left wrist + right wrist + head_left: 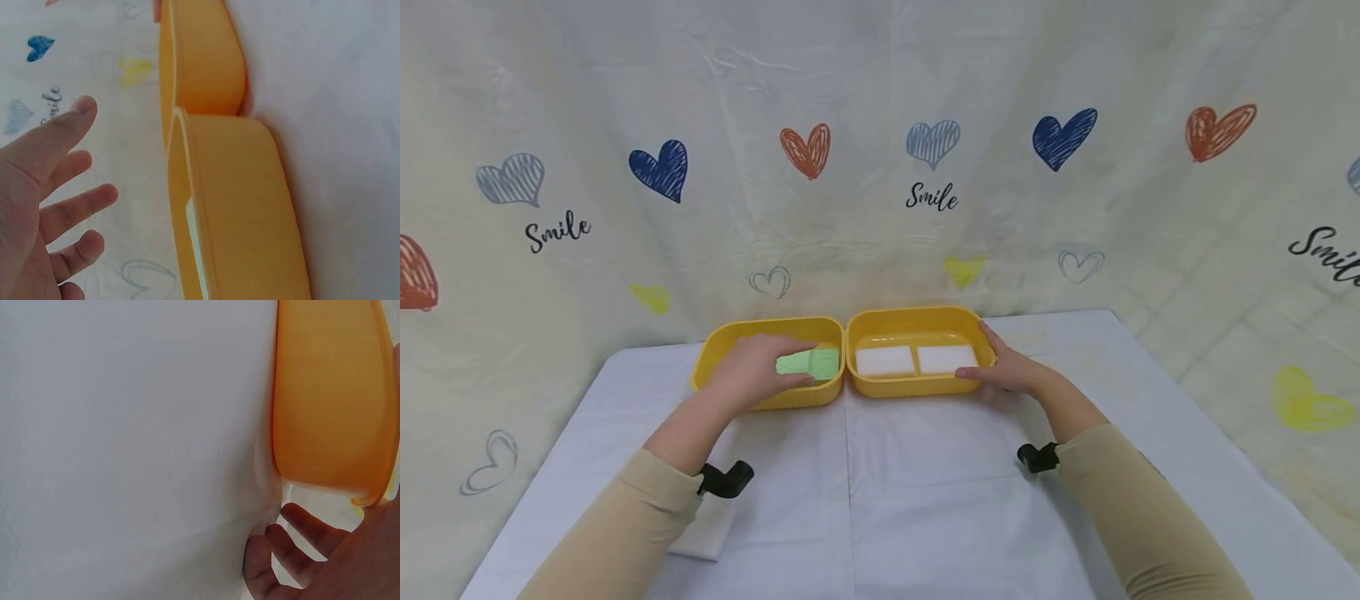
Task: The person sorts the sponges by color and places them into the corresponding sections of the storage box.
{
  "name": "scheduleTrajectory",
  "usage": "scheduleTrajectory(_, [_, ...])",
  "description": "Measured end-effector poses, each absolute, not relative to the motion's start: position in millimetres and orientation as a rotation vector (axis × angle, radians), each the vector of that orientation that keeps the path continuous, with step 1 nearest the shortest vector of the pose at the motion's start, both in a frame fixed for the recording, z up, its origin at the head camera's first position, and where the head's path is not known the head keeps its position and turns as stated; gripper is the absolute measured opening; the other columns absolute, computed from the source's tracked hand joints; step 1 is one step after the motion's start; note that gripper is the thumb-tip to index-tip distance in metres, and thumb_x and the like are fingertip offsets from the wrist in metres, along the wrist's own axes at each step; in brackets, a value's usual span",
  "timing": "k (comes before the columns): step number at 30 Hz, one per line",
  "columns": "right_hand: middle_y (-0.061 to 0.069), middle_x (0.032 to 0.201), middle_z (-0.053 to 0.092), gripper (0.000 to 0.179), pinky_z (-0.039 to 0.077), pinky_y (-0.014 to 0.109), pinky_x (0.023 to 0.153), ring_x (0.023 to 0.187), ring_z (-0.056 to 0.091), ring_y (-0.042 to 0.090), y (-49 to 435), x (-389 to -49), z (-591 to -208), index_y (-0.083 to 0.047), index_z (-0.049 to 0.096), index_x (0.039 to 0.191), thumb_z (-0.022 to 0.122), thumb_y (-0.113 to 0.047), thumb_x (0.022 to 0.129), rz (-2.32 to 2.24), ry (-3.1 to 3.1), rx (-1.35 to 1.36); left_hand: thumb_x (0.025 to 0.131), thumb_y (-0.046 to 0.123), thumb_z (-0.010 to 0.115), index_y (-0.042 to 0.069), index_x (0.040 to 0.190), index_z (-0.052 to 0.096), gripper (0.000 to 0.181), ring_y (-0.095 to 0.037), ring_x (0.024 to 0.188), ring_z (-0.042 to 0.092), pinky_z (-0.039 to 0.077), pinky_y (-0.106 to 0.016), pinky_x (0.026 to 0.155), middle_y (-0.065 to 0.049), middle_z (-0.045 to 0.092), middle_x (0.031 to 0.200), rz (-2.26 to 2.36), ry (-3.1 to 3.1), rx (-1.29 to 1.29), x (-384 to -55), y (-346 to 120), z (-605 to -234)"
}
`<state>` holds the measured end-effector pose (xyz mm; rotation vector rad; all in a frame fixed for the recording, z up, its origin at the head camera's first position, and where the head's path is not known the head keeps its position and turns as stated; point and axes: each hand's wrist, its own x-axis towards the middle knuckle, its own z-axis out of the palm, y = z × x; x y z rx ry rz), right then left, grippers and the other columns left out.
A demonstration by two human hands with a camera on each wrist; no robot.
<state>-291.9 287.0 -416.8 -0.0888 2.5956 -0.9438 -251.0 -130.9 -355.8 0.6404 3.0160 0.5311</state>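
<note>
My left hand is over the left yellow bin, its thumb and fingers spread to either side of the pale green block-like pieces inside. The left wrist view shows this hand with extended, parted fingers and nothing between them, level with the bin's rim. At the right yellow bin, my right hand holds the right end, thumb over the front rim and a finger up by the back corner. Its other fingers hang past the bin's outer end. Two white blocks lie side by side in that bin.
Both bins stand end to end near the back edge of a table with a white cloth. Under my left forearm lies a flat white piece. Behind hangs a pale curtain printed with hearts. Black camera mounts sit at both wrists.
</note>
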Motion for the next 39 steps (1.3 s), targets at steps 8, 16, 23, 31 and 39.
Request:
scheduleTrajectory(8, [0.025,0.163,0.0,0.122,0.012,0.068,0.114,0.145,0.011,0.05,290.6,-295.1,-424.2,-0.026,-0.019,0.157,0.068,-0.066,0.081,-0.947,2.591,-0.085,0.084,0.048,0.076,0.024,0.134,0.065,0.058,-0.034,0.122,0.056,0.042,-0.058,0.1,0.0,0.065,0.131,0.471,3.065,0.59,-216.6,-193.8,-370.8])
scheduleTrajectory(16, [0.026,0.162,0.0,0.123,0.012,0.068,0.114,0.145,0.011,0.051,289.5,-292.4,-417.9,-0.023,-0.018,0.157,0.068,-0.066,0.082,-0.962,2.603,-0.131,0.082,0.058,0.073,0.024,0.135,0.063,0.064,-0.031,0.099,0.062,0.048,-0.056,0.087,-0.006,0.066,0.128,0.449,3.052,0.424,-188.9,-239.6,-376.8])
scheduleTrajectory(23, [0.026,0.163,-0.001,0.123,0.012,0.068,0.114,0.145,0.01,0.05,290.2,-291.6,-418.3,-0.024,-0.018,0.157,0.069,-0.065,0.081,-0.96,2.591,-0.12,0.081,0.052,0.076,0.02,0.134,0.065,0.062,-0.042,0.118,0.056,0.043,-0.063,0.095,-0.011,0.065,0.129,0.419,3.036,0.372,-176.8,-258.8,-392.1])
scheduleTrajectory(31, [0.026,0.163,0.001,0.122,0.013,0.067,0.114,0.145,0.012,0.05,288.5,-292.1,-419.9,-0.024,-0.018,0.157,0.069,-0.065,0.082,-0.97,2.596,-0.126,0.079,0.057,0.076,0.019,0.136,0.063,0.07,-0.048,0.121,0.049,0.036,-0.07,0.097,-0.018,0.061,0.133,0.259,2.984,0.259,-174.1,-279.7,-408.2])
scheduleTrajectory(39, [0.026,0.163,0.001,0.121,0.013,0.067,0.114,0.145,0.012,0.05,289.2,-294.0,-421.0,-0.026,-0.019,0.157,0.069,-0.065,0.082,-0.959,2.604,-0.117,0.075,0.058,0.078,0.015,0.133,0.064,0.073,-0.051,0.119,0.05,0.037,-0.07,0.093,-0.022,0.06,0.131,0.223,2.933,0.23,-173.6,-297.1,-419.5])
